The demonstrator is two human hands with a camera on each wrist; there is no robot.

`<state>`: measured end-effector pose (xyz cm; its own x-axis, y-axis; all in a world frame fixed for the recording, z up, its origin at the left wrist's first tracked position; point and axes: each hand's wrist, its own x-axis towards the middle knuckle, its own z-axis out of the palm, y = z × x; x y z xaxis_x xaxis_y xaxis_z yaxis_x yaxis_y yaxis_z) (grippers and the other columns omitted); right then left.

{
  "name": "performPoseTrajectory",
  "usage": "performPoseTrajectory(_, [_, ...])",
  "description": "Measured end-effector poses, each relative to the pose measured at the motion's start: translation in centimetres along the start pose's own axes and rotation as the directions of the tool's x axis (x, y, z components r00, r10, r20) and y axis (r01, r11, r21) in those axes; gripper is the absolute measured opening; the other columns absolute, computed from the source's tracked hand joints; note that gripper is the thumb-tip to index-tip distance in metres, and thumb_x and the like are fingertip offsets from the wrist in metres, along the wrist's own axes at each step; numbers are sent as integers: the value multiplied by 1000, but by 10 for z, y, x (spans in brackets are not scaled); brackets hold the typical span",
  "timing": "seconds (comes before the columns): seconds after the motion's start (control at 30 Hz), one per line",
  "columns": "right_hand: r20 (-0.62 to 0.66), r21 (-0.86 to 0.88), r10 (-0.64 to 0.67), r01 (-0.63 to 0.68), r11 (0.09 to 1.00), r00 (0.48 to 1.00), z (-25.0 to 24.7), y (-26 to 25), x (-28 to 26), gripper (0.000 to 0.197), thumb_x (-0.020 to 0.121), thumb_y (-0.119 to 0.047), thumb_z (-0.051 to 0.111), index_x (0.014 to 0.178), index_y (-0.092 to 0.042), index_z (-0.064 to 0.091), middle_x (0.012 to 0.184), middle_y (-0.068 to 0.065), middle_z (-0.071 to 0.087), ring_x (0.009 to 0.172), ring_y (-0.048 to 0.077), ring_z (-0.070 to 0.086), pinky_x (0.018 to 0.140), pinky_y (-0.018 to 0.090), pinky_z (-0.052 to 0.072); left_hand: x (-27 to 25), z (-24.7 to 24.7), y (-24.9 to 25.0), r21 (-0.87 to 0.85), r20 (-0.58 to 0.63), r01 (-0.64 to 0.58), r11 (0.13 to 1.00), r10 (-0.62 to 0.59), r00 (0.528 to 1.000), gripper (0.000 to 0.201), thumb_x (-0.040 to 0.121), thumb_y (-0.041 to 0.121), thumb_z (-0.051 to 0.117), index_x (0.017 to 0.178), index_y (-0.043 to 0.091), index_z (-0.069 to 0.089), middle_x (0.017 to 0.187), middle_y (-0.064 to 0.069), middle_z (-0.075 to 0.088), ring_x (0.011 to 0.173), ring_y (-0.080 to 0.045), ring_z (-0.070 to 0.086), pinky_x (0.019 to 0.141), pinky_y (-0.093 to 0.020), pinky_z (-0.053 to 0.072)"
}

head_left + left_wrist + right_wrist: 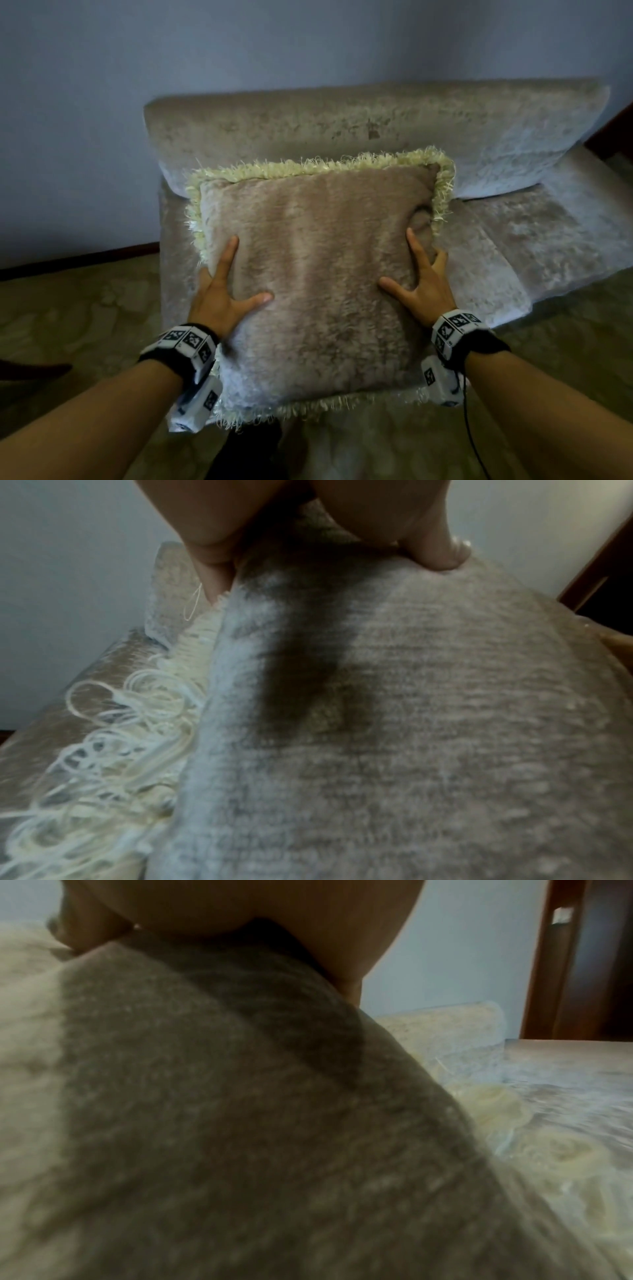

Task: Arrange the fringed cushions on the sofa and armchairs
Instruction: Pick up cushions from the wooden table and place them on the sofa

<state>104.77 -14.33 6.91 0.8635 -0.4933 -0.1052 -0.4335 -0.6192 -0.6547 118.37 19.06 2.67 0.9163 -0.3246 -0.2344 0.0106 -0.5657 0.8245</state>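
Note:
A beige plush cushion with a cream fringe stands tilted against the backrest of a pale velvet sofa. My left hand grips its left side, thumb and forefinger spread on the front. My right hand grips the right side the same way. In the left wrist view my thumb presses the cushion while the other fingers curl round its fringed edge. The right wrist view shows my palm on the cushion. The cushion's back is hidden.
The sofa seat stretches to the right of the cushion. A blue-grey wall rises behind, with a dark skirting board over patterned carpet. A wooden door frame stands at the far right.

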Motion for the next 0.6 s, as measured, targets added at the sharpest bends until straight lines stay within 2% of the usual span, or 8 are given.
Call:
performPoseTrajectory(0.1, [18, -34, 12, -12, 999, 1000, 13, -6, 48, 100, 71, -57, 76, 146, -61, 9, 149, 5, 15, 136, 40, 36, 108, 49, 38, 47, 1, -7, -23, 8, 12, 1000, -12, 1000, 113, 54, 68, 79, 136, 75, 2, 165, -11, 8, 146, -39, 24, 110, -61, 34])
performPoseTrajectory(0.17, [25, -32, -7, 8, 999, 1000, 24, -7, 83, 101, 68, -62, 74, 145, -63, 8, 150, 5, 15, 137, 41, 36, 108, 51, 38, 78, 3, -14, -56, 3, 21, 998, -21, 1000, 114, 53, 69, 80, 137, 75, 3, 165, -8, 9, 146, -38, 25, 109, -61, 35])
performPoseTrajectory(0.23, [57, -21, -17, 18, 1000, 998, 36, -6, 116, 103, 65, -67, 71, 144, -64, 6, 150, 5, 14, 139, 40, 33, 110, 53, 36, 105, 5, -22, -61, -18, 56, 997, -57, 998, 116, 51, 71, 80, 137, 75, 3, 165, -7, 6, 149, -36, 18, 109, -63, 33])
performPoseTrajectory(0.37, [92, -4, -15, 16, 1000, 996, 61, 2, 169, 104, 63, -65, 72, 142, -66, 5, 153, 9, 12, 143, 40, 27, 112, 53, 33, 148, 13, -34, -79, -32, 91, 993, -94, 995, 121, 46, 72, 81, 139, 72, 3, 166, -5, 3, 152, -32, 7, 110, -66, 30])
performPoseTrajectory(0.53, [181, 17, -19, 17, 1000, 983, 91, 24, 232, 107, 63, -62, 77, 138, -73, 1, 160, 13, 0, 146, 42, 21, 112, 59, 33, 187, 33, -43, -41, -132, 145, 989, -149, 980, 127, 46, 60, 84, 143, 68, 2, 166, -8, 4, 151, -34, 9, 112, -64, 27])
performPoseTrajectory(0.6, [216, 30, -39, 34, 999, 976, 108, 36, 256, 108, 63, -60, 79, 135, -75, -1, 161, 11, -5, 148, 40, 17, 113, 59, 32, 200, 43, -50, -24, -198, 167, 986, -168, 966, 129, 46, 56, 86, 144, 65, 3, 165, -9, 6, 150, -33, 11, 114, -61, 25])
